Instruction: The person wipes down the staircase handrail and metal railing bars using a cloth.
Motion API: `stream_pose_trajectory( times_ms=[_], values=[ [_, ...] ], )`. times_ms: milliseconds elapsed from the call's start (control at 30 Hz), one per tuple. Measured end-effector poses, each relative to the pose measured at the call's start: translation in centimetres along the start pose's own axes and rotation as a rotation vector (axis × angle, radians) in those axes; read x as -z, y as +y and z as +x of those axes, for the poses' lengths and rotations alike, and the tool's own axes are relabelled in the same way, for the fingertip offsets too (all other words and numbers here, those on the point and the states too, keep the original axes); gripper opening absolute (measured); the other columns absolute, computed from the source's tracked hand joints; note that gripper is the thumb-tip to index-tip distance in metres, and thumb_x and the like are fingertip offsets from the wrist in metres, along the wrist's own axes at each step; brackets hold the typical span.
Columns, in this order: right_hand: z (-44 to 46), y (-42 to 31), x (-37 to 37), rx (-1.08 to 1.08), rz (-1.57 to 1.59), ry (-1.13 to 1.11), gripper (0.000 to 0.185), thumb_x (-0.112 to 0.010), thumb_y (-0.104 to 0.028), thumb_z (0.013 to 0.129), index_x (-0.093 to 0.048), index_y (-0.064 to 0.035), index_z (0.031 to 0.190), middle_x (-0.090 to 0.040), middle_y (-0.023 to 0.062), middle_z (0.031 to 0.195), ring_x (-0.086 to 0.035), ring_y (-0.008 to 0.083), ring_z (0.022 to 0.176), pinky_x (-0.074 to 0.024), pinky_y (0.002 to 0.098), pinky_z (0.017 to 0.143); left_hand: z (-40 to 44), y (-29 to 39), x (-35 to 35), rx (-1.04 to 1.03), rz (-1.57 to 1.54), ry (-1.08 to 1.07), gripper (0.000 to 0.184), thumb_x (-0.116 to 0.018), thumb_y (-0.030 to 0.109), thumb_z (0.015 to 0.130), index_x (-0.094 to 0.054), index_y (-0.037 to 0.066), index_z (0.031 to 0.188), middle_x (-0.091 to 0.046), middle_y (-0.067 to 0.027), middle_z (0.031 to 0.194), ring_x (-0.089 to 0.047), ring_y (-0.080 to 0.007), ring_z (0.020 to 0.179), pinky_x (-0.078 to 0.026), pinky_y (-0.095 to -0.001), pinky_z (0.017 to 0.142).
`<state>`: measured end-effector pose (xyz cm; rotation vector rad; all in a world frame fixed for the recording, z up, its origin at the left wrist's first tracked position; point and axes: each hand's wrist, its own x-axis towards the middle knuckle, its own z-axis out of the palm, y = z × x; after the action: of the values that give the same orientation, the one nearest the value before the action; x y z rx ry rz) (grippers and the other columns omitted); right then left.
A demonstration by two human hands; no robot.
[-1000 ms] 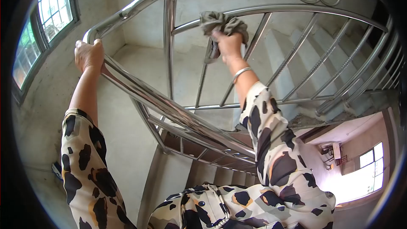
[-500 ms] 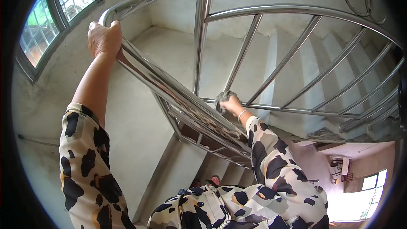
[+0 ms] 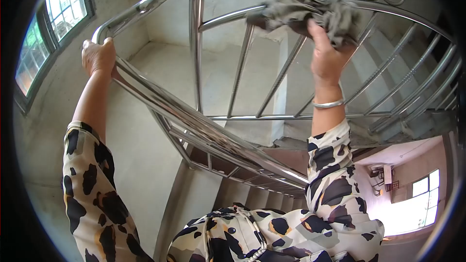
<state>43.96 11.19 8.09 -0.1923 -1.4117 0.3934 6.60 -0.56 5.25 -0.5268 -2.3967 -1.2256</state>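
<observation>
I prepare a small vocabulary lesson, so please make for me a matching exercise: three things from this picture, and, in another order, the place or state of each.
1. Left hand
2. Cloth
3. Bracelet

A. Silvery, around the right wrist
B. Closed on the handrail, at its bend
C. Grey, bunched in the right hand

Pairs: 1-B, 2-C, 3-A.
</observation>
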Motion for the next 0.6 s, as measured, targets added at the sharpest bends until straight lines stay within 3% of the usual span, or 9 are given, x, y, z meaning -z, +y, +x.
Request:
stream_pose_trajectory(
  times_ms=[67,133,167,200,233,267,333,567,600],
  values=[
    [0.8,0.1,2.4,0.134,-0.180,0.004,0.025,-0.067,-0.001,0.068,-0.058,0.0000,0.091,-0.061,0.0059,0.089,-0.059,0.0170,0.080,-0.0466,0.0308,0.074,0.1,-0.2,-0.2,-0.001,0.022,0.015,0.052,-0.057,0.031,0.070,-0.049,-0.005,0.107,-0.056,-0.0239,0.104,-0.054,-0.0347,0.099,-0.041,-0.0375,0.088],
    [-0.5,3.7,5.0,0.384,-0.828,-0.182,0.029,-0.067,-0.005,0.066,-0.057,-0.0014,0.093,-0.061,0.0108,0.091,-0.057,0.0246,0.089,-0.0427,0.0386,0.083,-0.1,-0.2,0.1,0.006,0.026,-0.002,0.052,-0.057,0.031,0.070,-0.048,-0.005,0.107,-0.056,-0.0237,0.104,-0.054,-0.0346,0.100,-0.041,-0.0375,0.088],
    [-2.9,7.2,5.9,0.231,-0.972,-0.272,0.040,-0.068,-0.007,0.063,-0.055,-0.0038,0.101,-0.054,0.0181,0.103,-0.048,0.0338,0.104,-0.0348,0.0455,0.092,-0.1,-0.1,0.1,0.006,0.031,-0.013,0.052,-0.057,0.031,0.070,-0.048,-0.005,0.107,-0.056,-0.0235,0.104,-0.054,-0.0345,0.100,-0.041,-0.0375,0.088],
    [-3.5,7.3,4.8,0.398,-0.797,-0.262,0.053,-0.069,-0.006,0.060,-0.051,-0.0066,0.110,-0.043,0.0222,0.116,-0.039,0.0404,0.112,-0.0305,0.0476,0.096,0.0,-0.1,0.1,0.009,0.028,-0.024,0.052,-0.057,0.032,0.071,-0.048,-0.004,0.107,-0.056,-0.0234,0.105,-0.054,-0.0343,0.100,-0.041,-0.0375,0.088],
    [-6.2,8.4,4.8,0.393,-0.926,-0.279,0.063,-0.070,-0.006,0.057,-0.047,-0.0085,0.116,-0.033,0.0263,0.122,-0.035,0.0461,0.112,-0.0308,0.0477,0.096,0.0,-0.1,0.0,0.003,0.022,-0.027,0.052,-0.057,0.032,0.071,-0.048,-0.004,0.107,-0.056,-0.0234,0.105,-0.054,-0.0343,0.100,-0.041,-0.0375,0.088],
    [-9.1,8.3,5.2,0.197,-0.963,-0.363,0.061,-0.069,-0.007,0.060,-0.047,-0.0063,0.116,-0.032,0.0296,0.123,-0.032,0.0478,0.115,-0.0297,0.0454,0.098,0.0,-0.2,-0.1,0.002,0.034,-0.015,0.052,-0.057,0.032,0.071,-0.049,-0.004,0.108,-0.056,-0.0233,0.105,-0.054,-0.0344,0.100,-0.041,-0.0376,0.088],
    [-14.3,9.4,5.4,0.112,-0.865,-0.349,0.051,-0.067,-0.008,0.062,-0.052,-0.0066,0.111,-0.030,0.0288,0.125,-0.032,0.0470,0.116,-0.0294,0.0444,0.098,0.3,-0.2,0.0,0.006,0.043,0.010,0.053,-0.057,0.032,0.071,-0.049,-0.004,0.108,-0.056,-0.0232,0.105,-0.054,-0.0345,0.100,-0.041,-0.0376,0.088],
    [-26.2,12.2,8.1,-0.560,-0.923,-0.706,0.029,-0.056,0.003,0.060,-0.053,-0.0031,0.088,-0.036,0.0302,0.104,-0.045,0.0475,0.094,-0.0409,0.0443,0.081,0.5,-0.6,-0.4,-0.018,0.029,-0.017,0.055,-0.058,0.033,0.071,-0.048,-0.005,0.109,-0.056,-0.0247,0.105,-0.054,-0.0352,0.100,-0.041,-0.0375,0.088],
    [-27.8,13.6,9.1,-0.527,-0.953,-0.763,0.032,-0.057,0.001,0.060,-0.056,-0.0032,0.091,-0.046,0.0297,0.100,-0.050,0.0458,0.088,-0.0447,0.0425,0.076,0.5,-0.7,-0.6,-0.023,0.039,0.002,0.055,-0.058,0.032,0.071,-0.048,-0.005,0.109,-0.056,-0.0250,0.105,-0.054,-0.0355,0.101,-0.040,-0.0377,0.088]
  ],
)
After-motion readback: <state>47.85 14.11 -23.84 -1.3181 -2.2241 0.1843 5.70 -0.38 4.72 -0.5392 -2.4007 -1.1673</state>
